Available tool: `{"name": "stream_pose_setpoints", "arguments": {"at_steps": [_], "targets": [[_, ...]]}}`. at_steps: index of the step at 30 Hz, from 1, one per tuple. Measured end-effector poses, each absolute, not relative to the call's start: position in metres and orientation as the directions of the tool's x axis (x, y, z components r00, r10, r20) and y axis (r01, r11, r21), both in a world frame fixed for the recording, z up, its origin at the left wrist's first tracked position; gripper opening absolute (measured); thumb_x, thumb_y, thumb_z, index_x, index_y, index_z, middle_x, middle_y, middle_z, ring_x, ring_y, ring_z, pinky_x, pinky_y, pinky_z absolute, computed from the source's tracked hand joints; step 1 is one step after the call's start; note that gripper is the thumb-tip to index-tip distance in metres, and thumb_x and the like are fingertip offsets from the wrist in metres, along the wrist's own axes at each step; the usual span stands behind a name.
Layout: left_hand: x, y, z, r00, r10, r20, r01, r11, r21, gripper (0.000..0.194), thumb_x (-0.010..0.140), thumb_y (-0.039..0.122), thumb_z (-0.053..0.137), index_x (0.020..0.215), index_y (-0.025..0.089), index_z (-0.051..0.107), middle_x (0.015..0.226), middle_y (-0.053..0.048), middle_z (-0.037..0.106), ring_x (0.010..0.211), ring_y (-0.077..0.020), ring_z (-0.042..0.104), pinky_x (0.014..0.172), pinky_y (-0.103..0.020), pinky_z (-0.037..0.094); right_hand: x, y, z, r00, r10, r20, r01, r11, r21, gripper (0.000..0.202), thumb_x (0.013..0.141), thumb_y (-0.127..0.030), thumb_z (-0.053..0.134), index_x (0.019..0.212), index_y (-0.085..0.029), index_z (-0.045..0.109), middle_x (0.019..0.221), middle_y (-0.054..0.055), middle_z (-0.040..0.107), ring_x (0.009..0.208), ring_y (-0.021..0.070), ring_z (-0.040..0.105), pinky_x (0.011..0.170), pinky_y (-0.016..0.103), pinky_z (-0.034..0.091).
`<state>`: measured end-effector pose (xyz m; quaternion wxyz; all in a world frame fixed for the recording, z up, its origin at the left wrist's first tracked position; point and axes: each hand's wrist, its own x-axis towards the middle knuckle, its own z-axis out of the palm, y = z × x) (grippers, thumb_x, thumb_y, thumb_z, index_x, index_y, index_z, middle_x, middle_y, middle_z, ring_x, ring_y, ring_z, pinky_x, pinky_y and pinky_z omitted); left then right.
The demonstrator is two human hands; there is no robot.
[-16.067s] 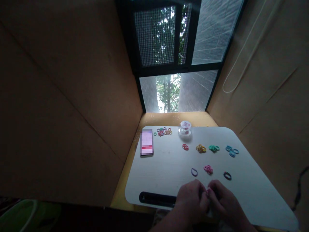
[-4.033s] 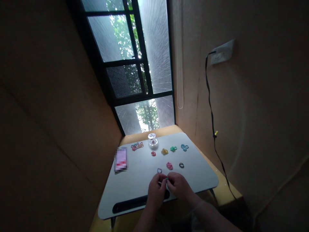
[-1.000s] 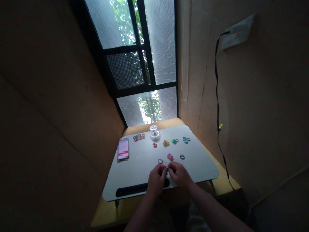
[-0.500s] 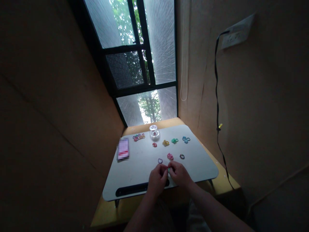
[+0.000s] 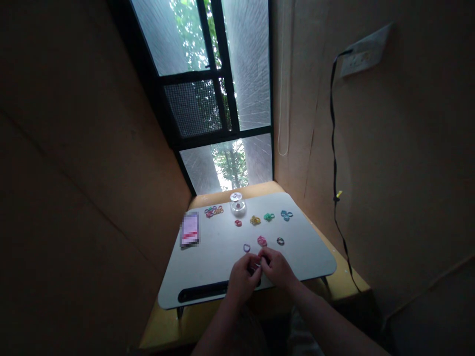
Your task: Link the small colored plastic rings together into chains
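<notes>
My left hand and my right hand meet over the front of a white lap desk. The fingertips of both are pinched together, and whatever lies between them is too small and covered to make out. Just beyond the fingers is a small pile of pink bands. A single purple band lies to its left, and dark multicoloured bands lie to its right. Farther back, small piles of red bands, yellow bands, green bands and blue bands form a row.
A clear plastic container stands at the back of the desk. Mixed coloured bands lie at the back left, near a blurred pink-and-white packet. A black strip runs along the front edge. A black cord hangs at the right wall.
A bit of green that showed between my fingertips is now hidden. My left fingers have shifted slightly, and both hands stay in nearly the same place.
</notes>
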<state>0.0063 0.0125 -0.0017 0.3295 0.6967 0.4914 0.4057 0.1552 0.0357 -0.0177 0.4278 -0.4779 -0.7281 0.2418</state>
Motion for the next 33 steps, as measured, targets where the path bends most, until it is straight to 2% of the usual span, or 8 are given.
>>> {"name": "stream_pose_setpoints", "arguments": {"at_steps": [6,12,19,33], "targets": [[0.007,0.012,-0.003,0.190,0.957,0.220,0.410,-0.281,0.867,0.015,0.078,0.022,0.061,0.092,0.017,0.063,0.079,-0.001,0.065,0.065,-0.0123,0.058,0.061,-0.022,0.044,0.155,0.036,-0.018,-0.178,0.907,0.382,0.486,0.418,-0.767,0.015,0.076,-0.011,0.046,0.076,-0.019,0.058,0.069,0.000,0.060,0.065,0.0144,0.056,0.063,0.024,0.039],[0.007,0.013,-0.006,0.142,0.966,0.218,0.426,-0.259,0.867,0.009,0.078,0.021,0.059,0.086,0.018,0.062,0.073,0.001,0.061,0.061,-0.0113,0.056,0.058,-0.021,0.042,0.155,0.036,-0.018,-0.176,0.909,0.378,0.490,0.414,-0.767,0.015,0.076,-0.011,0.047,0.077,-0.020,0.059,0.071,0.000,0.062,0.067,0.0148,0.057,0.064,0.024,0.039],[0.006,0.015,-0.010,0.089,0.972,0.219,0.413,-0.236,0.880,0.011,0.079,0.021,0.056,0.088,0.018,0.063,0.079,0.000,0.065,0.067,-0.0131,0.059,0.063,-0.023,0.044,0.155,0.033,-0.014,-0.197,0.909,0.368,0.499,0.416,-0.761,0.013,0.075,-0.012,0.047,0.076,-0.020,0.058,0.072,0.000,0.062,0.069,0.0152,0.057,0.066,0.025,0.040],[0.007,0.019,-0.012,0.020,0.971,0.237,0.392,-0.225,0.892,0.008,0.079,0.019,0.055,0.085,0.018,0.060,0.077,0.000,0.063,0.069,-0.0146,0.058,0.064,-0.024,0.044,0.159,0.032,-0.015,-0.244,0.893,0.379,0.449,0.450,-0.772,0.014,0.071,-0.011,0.051,0.080,-0.020,0.057,0.066,-0.003,0.057,0.061,0.0121,0.053,0.059,0.022,0.038]]}}
